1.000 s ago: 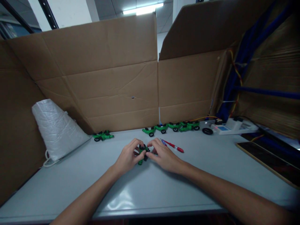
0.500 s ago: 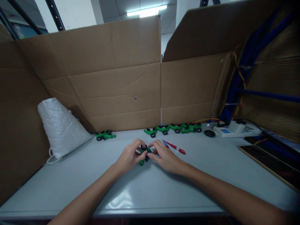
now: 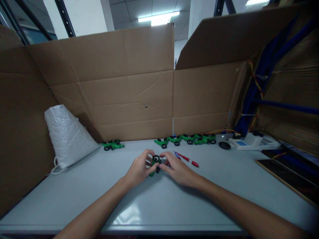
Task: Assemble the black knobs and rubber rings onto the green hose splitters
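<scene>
1. Landmark: we take the red-handled tool [image 3: 193, 163] as our reference; it lies aslant on the grey table [image 3: 154, 205], thick handle toward us, thin shaft pointing away and leftward.
2. Held piece: left of the tool and slightly nearer to us, we find the green toy vehicle [image 3: 152, 171]. Its long axis runs chiefly away from us, a black wheel [image 3: 156, 158] at the far end, the green tip toward us and a little left.
3. Left hand [image 3: 136, 170]: on the vehicle's side away from the tool, it grips the vehicle, thumb near us and curled fingers beyond; the forearm slants in from lower left.
4. Right hand [image 3: 181, 171]: between vehicle and tool, it points leftward, thumb and fingertips at the vehicle's edge. We cannot tell whether they pinch it or only rest there.
5. Surroundings: beyond the tool we note a row of green toy vehicles [image 3: 189, 139]; farther right, a black ring [image 3: 224, 145]; well to the left, a white bag [image 3: 68, 139].
</scene>
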{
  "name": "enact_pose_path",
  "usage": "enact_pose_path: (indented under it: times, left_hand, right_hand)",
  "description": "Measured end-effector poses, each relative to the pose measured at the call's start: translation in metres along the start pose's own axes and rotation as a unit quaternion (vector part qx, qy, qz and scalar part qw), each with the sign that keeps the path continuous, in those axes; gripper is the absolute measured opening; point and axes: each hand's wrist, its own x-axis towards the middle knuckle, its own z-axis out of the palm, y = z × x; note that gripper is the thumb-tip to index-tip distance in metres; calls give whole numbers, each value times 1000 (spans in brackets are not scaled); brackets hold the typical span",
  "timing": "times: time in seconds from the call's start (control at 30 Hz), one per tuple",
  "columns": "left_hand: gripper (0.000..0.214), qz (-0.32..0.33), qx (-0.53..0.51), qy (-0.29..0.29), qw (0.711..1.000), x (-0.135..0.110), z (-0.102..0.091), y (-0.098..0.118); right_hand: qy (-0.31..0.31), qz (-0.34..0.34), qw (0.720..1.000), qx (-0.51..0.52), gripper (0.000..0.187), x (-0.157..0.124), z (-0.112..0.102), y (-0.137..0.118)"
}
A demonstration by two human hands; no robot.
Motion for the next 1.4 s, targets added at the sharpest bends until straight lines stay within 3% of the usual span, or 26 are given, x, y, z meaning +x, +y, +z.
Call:
enact_pose_path:
  times: [0.17,0.33,0.7,1.0,1.27,1.4]
  left_hand:
    - [41,60,46,14,997,0,-2,1]
    - [37,143,77,15,987,1,-6,6]
    - [27,159,60,25,985,2,-5,16]
    - [28,123,16,24,992,3,-3,8]
    - [35,27,-11,45,999,3,-1,3]
    - [41,-20,-61,21,998,5,-1,10]
  right_hand:
    - [31,-32,999,-4,22,4,-2,5]
    - [60,-7,998,-5,3,5,-6,-2]
    - [68,-28,997,-36,11,4,-13,-8]
    - [118,-29,992,-38,14,6,-15,-5]
    - [137,-37,989,-29,13,6,-18,-7]
    - [129,-40,991,-26,10,6,-18,-9]
